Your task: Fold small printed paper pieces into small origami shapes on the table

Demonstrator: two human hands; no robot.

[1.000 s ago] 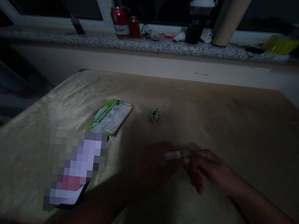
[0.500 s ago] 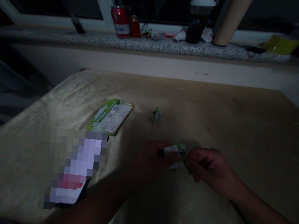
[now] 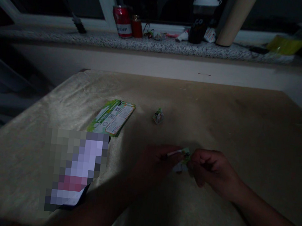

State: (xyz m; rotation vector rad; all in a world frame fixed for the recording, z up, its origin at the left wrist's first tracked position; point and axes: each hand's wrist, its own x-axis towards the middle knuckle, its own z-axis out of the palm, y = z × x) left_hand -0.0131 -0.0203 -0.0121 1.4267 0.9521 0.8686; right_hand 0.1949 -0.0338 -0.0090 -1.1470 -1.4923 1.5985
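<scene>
Between my two hands is a small folded piece of green-and-white printed paper (image 3: 186,153). My left hand (image 3: 159,160) pinches it from the left, fingers closed and partly in shadow. On its right edge my right hand (image 3: 207,167) grips with thumb and forefinger. A small folded shape of similar printed paper (image 3: 158,116) rests on the table beyond my hands. Green-and-white printed leaflets (image 3: 115,118) lie stacked to the left of it.
A phone with a blurred-out screen (image 3: 82,170) lies on the table (image 3: 234,114) beside my left forearm. Along the stone windowsill (image 3: 158,47) stand a red can (image 3: 122,22), an orange-red jar (image 3: 136,27), a dark lidded cup (image 3: 200,21) and a tan tube (image 3: 234,21).
The paper between my hands has tilted, so less of its white printed face shows. My left fingers have shifted slightly over it. Everything else on the table lies as before.
</scene>
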